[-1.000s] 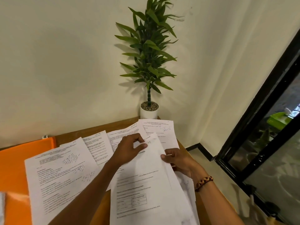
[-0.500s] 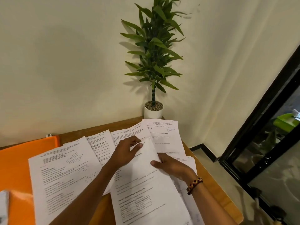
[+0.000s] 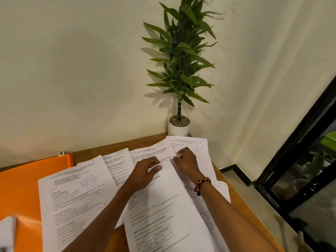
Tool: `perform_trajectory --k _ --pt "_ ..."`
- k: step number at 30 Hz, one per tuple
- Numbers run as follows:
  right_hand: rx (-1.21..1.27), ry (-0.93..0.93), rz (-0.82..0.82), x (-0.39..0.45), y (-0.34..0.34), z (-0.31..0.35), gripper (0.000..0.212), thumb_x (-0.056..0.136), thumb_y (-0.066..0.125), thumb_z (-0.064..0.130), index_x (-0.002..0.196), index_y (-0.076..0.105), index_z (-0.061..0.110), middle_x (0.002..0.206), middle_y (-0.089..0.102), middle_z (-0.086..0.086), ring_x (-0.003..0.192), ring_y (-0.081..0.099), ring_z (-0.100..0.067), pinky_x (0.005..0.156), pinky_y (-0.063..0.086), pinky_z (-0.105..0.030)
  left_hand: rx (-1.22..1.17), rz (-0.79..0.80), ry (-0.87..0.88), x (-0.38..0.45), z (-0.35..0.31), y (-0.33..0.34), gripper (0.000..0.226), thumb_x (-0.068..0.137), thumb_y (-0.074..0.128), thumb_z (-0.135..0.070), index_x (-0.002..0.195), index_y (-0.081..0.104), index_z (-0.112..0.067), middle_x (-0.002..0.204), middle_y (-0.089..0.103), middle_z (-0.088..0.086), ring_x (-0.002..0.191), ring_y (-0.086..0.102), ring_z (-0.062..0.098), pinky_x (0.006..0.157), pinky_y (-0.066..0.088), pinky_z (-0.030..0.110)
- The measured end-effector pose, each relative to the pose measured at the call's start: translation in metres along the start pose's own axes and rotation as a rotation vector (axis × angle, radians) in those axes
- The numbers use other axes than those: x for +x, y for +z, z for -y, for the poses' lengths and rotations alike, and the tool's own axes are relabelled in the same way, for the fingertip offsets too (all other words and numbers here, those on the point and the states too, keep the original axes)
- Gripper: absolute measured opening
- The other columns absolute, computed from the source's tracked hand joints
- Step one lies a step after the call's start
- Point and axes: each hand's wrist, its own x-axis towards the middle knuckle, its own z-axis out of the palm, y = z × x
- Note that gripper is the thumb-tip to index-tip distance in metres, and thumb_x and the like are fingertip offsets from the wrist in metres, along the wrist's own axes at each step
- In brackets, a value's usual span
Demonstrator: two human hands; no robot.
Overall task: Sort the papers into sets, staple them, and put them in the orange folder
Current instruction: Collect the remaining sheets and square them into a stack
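1. White top sheet (image 3: 169, 202) lies mid-counter; left hand (image 3: 145, 171) pinches its upper edge, right hand (image 3: 187, 161) curled at the far corner, grip unclear.
2. Square corners before stapling.
3. Orange folder (image 3: 27, 179) waits left.

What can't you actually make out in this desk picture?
- Small print on the papers, head view: too small and blurred to read.
- Top edge of the front sheet: covered by the left hand and right hand.
- Orange folder: cut off by the left edge, partly under papers.
- Any stapler: none seen.
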Motion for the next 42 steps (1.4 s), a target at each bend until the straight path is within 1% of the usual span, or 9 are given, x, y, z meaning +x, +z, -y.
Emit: perform_trajectory --k 4,8,12,16,22,26,29,35,42 --pt "-0.14 0.077 -0.017 0.025 0.02 0.002 0.049 0.084 0.071 0.038 0.121 0.054 0.01 0.124 0.061 -0.012 0.12 0.054 -0.036 0.096 0.048 -0.043 -0.022 -0.013 0.01 0.001 0.004 -0.002 0.009 0.099 0.061 -0.028 0.091 0.064 -0.031 0.089 0.067 -0.019 0.089 0.064 -0.001 0.077 0.043 0.007" --pt "-0.088 0.098 -0.039 0.032 0.026 0.0 0.028 0.084 0.07 0.034 0.097 0.065 0.01 0.104 0.072 -0.01 0.107 0.064 -0.035 0.088 0.053 -0.041 -0.021 -0.026 0.018 0.0 0.009 -0.003 0.008 0.1 0.061 -0.026 0.093 0.065 -0.027 0.09 0.067 -0.019 0.089 0.063 0.0 0.076 0.045 0.008" --pt "-0.002 0.078 -0.06 0.026 0.02 -0.002 0.013 0.092 0.068 0.021 0.092 0.06 0.011 0.104 0.07 -0.011 0.102 0.064 -0.033 0.077 0.04 -0.03 -0.022 -0.048 -0.013 0.003 0.015 -0.005 0.01 0.099 0.061 -0.026 0.098 0.068 -0.019 0.093 0.07 -0.015 0.09 0.064 0.001 0.077 0.047 0.011" --pt "0.041 0.022 -0.148 0.017 0.002 -0.003 0.009 0.094 0.066 0.015 0.088 0.059 0.015 0.099 0.069 -0.006 0.098 0.064 -0.03 0.076 0.04 -0.032 -0.061 -0.076 -0.036 0.006 0.011 -0.01 0.01 0.099 0.063 -0.028 0.097 0.069 -0.021 0.093 0.072 -0.01 0.089 0.067 0.007 0.08 0.049 0.017" --pt "0.029 -0.207 -0.375 -0.005 -0.059 0.004 0.014 0.098 0.062 0.016 0.085 0.058 0.017 0.079 0.068 -0.002 0.076 0.067 -0.025 0.063 0.054 -0.038 -0.196 -0.115 -0.047 0.008 -0.021 -0.021 0.006 0.098 0.064 -0.024 0.094 0.068 -0.023 0.1 0.074 -0.013 0.097 0.067 -0.002 0.079 0.047 0.005" --pt "0.198 -0.379 -0.448 -0.023 -0.087 0.021 0.015 0.101 0.058 0.015 0.088 0.052 0.015 0.071 0.062 -0.001 0.061 0.057 -0.016 0.053 0.048 -0.033 -0.219 -0.114 -0.007 0.005 -0.041 -0.026 0.005 0.098 0.064 -0.024 0.097 0.069 -0.023 0.108 0.073 -0.014 0.104 0.067 0.0 0.085 0.047 0.008" --pt "0.345 -0.358 -0.491 -0.029 -0.088 0.03 0.015 0.101 0.058 0.014 0.089 0.051 0.009 0.072 0.055 0.002 0.062 0.045 -0.009 0.056 0.039 -0.025 -0.175 -0.135 0.017 -0.001 -0.056 -0.035 0.008 0.098 0.063 -0.029 0.097 0.069 -0.025 0.101 0.073 -0.019 0.1 0.067 -0.002 0.083 0.047 0.009" --pt "0.6 -0.221 -0.539 -0.025 -0.077 0.045 0.013 0.101 0.057 0.011 0.091 0.05 0.007 0.075 0.053 -0.001 0.068 0.046 -0.014 0.065 0.04 -0.031 -0.103 -0.137 0.107 -0.017 -0.085 -0.056 0.009 0.098 0.064 -0.027 0.091 0.068 -0.023 0.093 0.073 -0.019 0.094 0.067 -0.002 0.08 0.044 0.006" --pt "0.643 -0.353 -0.485 -0.045 -0.079 0.094 0.015 0.101 0.056 0.008 0.089 0.048 0.009 0.073 0.051 0.002 0.064 0.045 -0.005 0.058 0.038 -0.016 -0.065 -0.208 0.212 -0.035 -0.117 -0.092 0.008 0.097 0.065 -0.02 0.09 0.069 -0.019 0.09 0.073 -0.007 0.088 0.068 0.005 0.081 0.045 0.01"
